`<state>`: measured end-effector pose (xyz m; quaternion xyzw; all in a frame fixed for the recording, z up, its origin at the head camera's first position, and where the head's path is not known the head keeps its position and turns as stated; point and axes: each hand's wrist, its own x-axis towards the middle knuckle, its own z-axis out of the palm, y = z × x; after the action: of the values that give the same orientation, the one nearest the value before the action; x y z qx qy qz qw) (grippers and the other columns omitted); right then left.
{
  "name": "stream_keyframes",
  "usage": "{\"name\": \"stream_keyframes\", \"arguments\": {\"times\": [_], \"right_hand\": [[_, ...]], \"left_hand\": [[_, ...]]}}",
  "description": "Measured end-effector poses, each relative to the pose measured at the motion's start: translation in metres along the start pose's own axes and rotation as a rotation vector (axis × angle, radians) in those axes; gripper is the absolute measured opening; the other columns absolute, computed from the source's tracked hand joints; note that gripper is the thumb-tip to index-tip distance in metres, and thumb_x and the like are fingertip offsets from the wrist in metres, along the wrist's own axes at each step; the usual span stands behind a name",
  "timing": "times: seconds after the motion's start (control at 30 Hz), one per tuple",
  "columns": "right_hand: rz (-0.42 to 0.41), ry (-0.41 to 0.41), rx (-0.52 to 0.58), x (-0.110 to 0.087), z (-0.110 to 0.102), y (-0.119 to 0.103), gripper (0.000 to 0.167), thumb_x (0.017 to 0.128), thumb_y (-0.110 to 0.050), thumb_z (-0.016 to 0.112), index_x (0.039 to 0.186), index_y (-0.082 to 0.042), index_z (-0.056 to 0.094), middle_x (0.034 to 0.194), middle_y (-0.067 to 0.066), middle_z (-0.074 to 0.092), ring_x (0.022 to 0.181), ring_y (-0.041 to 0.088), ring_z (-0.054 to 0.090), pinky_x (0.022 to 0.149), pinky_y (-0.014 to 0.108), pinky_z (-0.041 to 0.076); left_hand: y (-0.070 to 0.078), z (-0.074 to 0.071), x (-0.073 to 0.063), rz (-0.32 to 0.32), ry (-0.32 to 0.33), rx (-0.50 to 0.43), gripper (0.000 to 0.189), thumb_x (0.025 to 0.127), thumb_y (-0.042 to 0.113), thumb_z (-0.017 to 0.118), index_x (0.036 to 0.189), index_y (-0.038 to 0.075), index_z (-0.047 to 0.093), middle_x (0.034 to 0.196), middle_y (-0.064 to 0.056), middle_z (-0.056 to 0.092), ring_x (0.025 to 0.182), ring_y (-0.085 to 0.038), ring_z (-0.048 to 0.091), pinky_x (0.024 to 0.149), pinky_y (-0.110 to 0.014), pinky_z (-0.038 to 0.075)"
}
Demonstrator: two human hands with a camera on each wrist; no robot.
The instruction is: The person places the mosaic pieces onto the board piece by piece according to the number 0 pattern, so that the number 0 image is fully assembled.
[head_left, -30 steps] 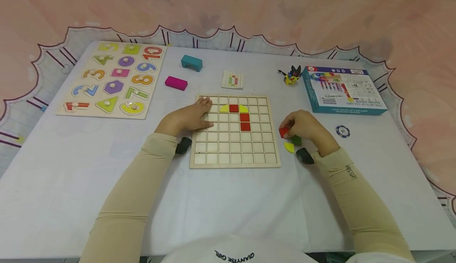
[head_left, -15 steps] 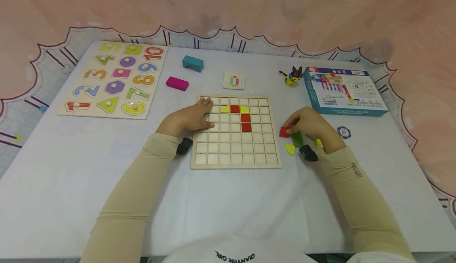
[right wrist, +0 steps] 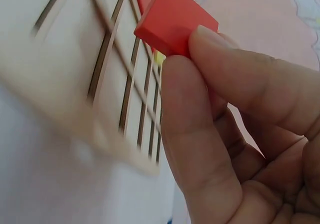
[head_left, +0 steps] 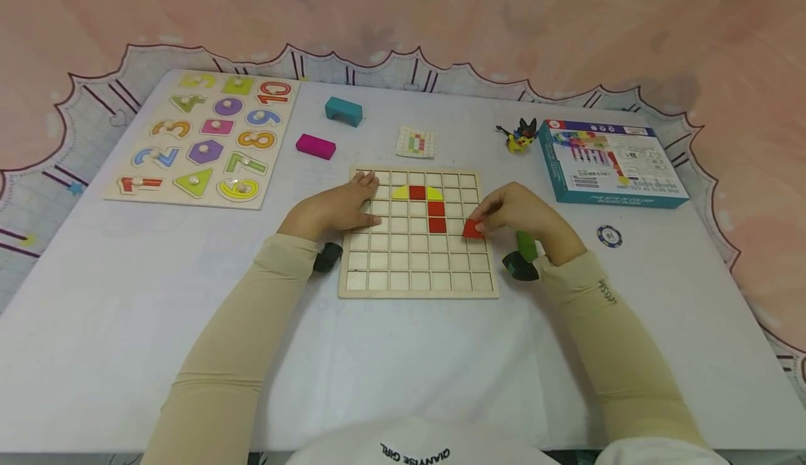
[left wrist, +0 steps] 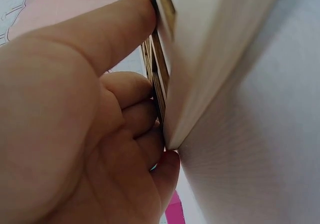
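A wooden grid board [head_left: 418, 295] lies at the middle of the table, with several red square tiles [head_left: 436, 208] and two yellow quarter-round tiles [head_left: 399, 192] set in its upper cells. My left hand [head_left: 336, 208] rests on the board's left side, fingers spread over the edge; in the left wrist view the thumb and fingertips touch the rim. My right hand [head_left: 519, 213] pinches a red square tile [right wrist: 176, 21] between thumb and finger, above the board's right side. A green tile [head_left: 526, 246] lies on the table beneath the right wrist.
A small pattern card [head_left: 415, 142] lies behind the board. Teal [head_left: 343, 111] and magenta blocks [head_left: 315, 146] sit at back left, beside a number puzzle [head_left: 201, 140]. To the right are a toy figure [head_left: 519, 136], a teal box [head_left: 613, 164] and a poker chip [head_left: 609, 236].
My right hand has lifted the red tile from the loose tiles at the right and carried it left over the board's right edge. The left hand stays in place.
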<state>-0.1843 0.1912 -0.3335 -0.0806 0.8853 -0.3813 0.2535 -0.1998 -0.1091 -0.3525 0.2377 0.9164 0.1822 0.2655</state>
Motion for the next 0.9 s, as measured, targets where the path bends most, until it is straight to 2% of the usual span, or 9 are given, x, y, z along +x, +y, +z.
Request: {"name": "stream_keyframes", "arguments": {"times": [0.1,0.2,0.37,0.47,0.7,0.9], "right_hand": [[-0.018,-0.026,-0.003,0.007,0.008,-0.007,0.021,0.078,-0.006,0.071,0.097,0.002,0.071,0.098,0.008,0.068,0.086,0.017,0.050,0.076,0.027,0.043],[-0.027,-0.048,0.011,0.012,0.018,-0.011,0.020,0.077,-0.004,0.072,0.096,0.003,0.071,0.099,0.009,0.068,0.084,0.016,0.051,0.076,0.025,0.044],[-0.036,-0.058,0.016,0.018,0.033,-0.017,0.019,0.076,-0.002,0.072,0.094,0.003,0.071,0.099,0.010,0.068,0.085,0.016,0.054,0.074,0.024,0.045],[-0.042,-0.068,-0.007,0.019,0.038,-0.020,0.017,0.076,-0.002,0.071,0.093,0.002,0.072,0.096,0.008,0.069,0.089,0.017,0.055,0.077,0.026,0.045],[-0.030,-0.066,-0.140,0.020,0.043,-0.026,0.013,0.078,-0.002,0.069,0.090,-0.003,0.074,0.092,0.006,0.071,0.091,0.019,0.056,0.087,0.033,0.045],[-0.048,-0.040,-0.237,0.016,0.047,-0.031,0.013,0.078,-0.002,0.069,0.090,-0.005,0.074,0.088,0.006,0.071,0.083,0.017,0.056,0.077,0.030,0.047]], "left_hand": [[-0.001,0.000,0.000,-0.004,0.001,-0.002,0.078,0.092,0.030,0.054,0.146,-0.002,0.007,0.154,-0.016,-0.002,0.142,-0.030,-0.007,0.116,-0.042,0.004],[-0.001,0.001,0.000,-0.005,0.002,-0.006,0.079,0.092,0.030,0.055,0.146,-0.002,0.007,0.155,-0.016,-0.002,0.142,-0.029,-0.007,0.116,-0.042,0.004],[0.000,0.001,-0.001,-0.005,0.002,-0.013,0.079,0.092,0.031,0.055,0.146,-0.002,0.007,0.155,-0.015,-0.002,0.142,-0.029,-0.008,0.116,-0.042,0.005],[0.000,0.001,-0.001,-0.004,0.002,-0.008,0.079,0.092,0.031,0.055,0.146,-0.002,0.007,0.155,-0.015,-0.002,0.142,-0.029,-0.008,0.116,-0.042,0.004],[0.000,0.000,0.000,0.000,-0.003,-0.002,0.079,0.092,0.030,0.054,0.146,-0.002,0.007,0.154,-0.016,-0.002,0.142,-0.030,-0.008,0.116,-0.043,0.004],[0.001,0.000,-0.001,-0.002,-0.006,0.001,0.079,0.093,0.030,0.054,0.146,-0.002,0.007,0.154,-0.017,-0.002,0.142,-0.030,-0.008,0.116,-0.042,0.004]]}}
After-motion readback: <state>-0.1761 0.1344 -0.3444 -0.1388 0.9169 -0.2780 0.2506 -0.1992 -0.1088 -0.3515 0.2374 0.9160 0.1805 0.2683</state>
